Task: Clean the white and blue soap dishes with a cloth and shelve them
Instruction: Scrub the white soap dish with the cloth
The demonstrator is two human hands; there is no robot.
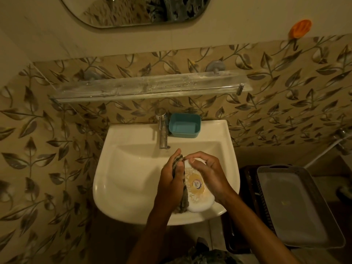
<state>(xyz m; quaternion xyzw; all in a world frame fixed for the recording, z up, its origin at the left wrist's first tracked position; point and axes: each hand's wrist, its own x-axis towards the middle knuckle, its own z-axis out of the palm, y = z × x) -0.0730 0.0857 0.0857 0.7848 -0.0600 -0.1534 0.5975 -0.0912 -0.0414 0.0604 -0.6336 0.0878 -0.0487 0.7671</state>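
Note:
Over the white sink basin (122, 176), my right hand (207, 174) grips the white oval soap dish (198, 197), which has a yellow label on its face. My left hand (171, 178) holds a striped grey cloth (183, 199) against the dish's left edge. The cloth hangs down below my palm. The blue soap dish (184, 125) stands empty on the sink's back rim, just right of the tap (162, 128). Above the sink runs a dusty glass shelf (152, 83) with a metal rail.
A grey plastic tray (293, 204) lies on a dark basket at the right. An oval mirror (133, 10) hangs on the wall above. An orange object (301, 28) sticks to the wall at the upper right. Leaf-patterned tiles cover the wall.

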